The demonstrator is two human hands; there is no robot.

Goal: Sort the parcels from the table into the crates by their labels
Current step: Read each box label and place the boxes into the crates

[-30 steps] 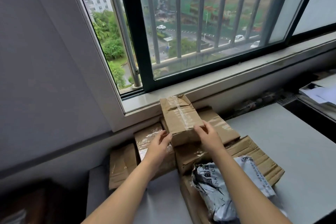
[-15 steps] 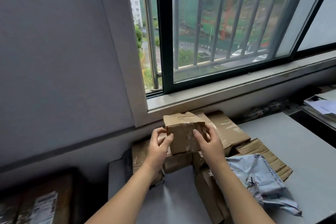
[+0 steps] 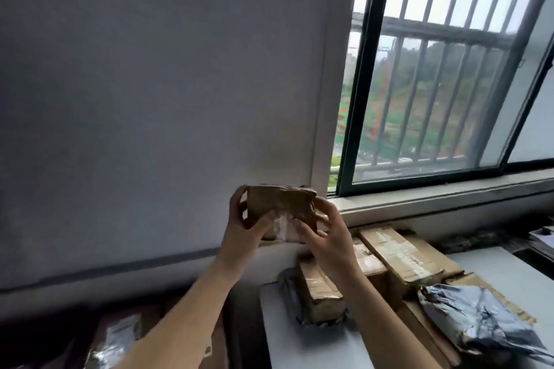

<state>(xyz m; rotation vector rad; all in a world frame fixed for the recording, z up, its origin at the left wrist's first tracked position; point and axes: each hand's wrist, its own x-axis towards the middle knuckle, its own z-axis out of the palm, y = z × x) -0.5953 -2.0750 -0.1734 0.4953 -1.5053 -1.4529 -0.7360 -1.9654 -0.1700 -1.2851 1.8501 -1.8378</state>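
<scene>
Hands: two, left hand (image 3: 243,229) and right hand (image 3: 328,235).
Cardboard parcels: five, namely held parcel (image 3: 280,204), small box (image 3: 320,293), box behind the wrist (image 3: 370,262), long box (image 3: 400,256), flat carton (image 3: 431,329).
Grey mailers: two, crumpled mailer (image 3: 476,317) and tucked mailer (image 3: 289,283).
Table (image 3: 299,347): one.
Lower-left shadow: possibly one labelled bag (image 3: 115,338); too dark to count.

The parcel (image 3: 281,207) is matt cardboard; the mailer (image 3: 476,317), crinkled glossy plastic.

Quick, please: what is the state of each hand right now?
Left hand: fingers curled round the small cardboard parcel.
Right hand: holds the same parcel, right side.
</scene>
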